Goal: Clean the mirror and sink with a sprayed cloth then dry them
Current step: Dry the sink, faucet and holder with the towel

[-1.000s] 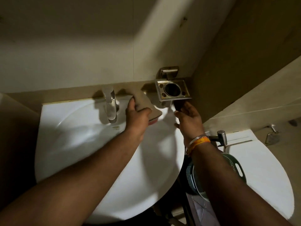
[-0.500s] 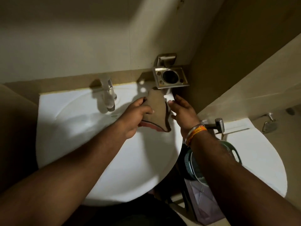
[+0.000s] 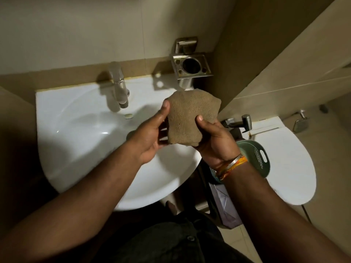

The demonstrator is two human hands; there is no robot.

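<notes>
A folded brown cloth is held up above the right side of the white sink. My left hand grips its left edge, thumb on top. My right hand holds its right lower edge, thumb pressed on the cloth's face. The chrome tap stands at the back of the basin. No mirror is in view.
A metal tumbler holder is fixed to the wall over the sink's back right corner. To the right are a hand sprayer, a white toilet lid and a green perforated basket. Tiled walls close in behind and right.
The cloth came off the sink's back rim near the tap and was lifted toward me. My right hand moved in from under the holder and took hold of it too.
</notes>
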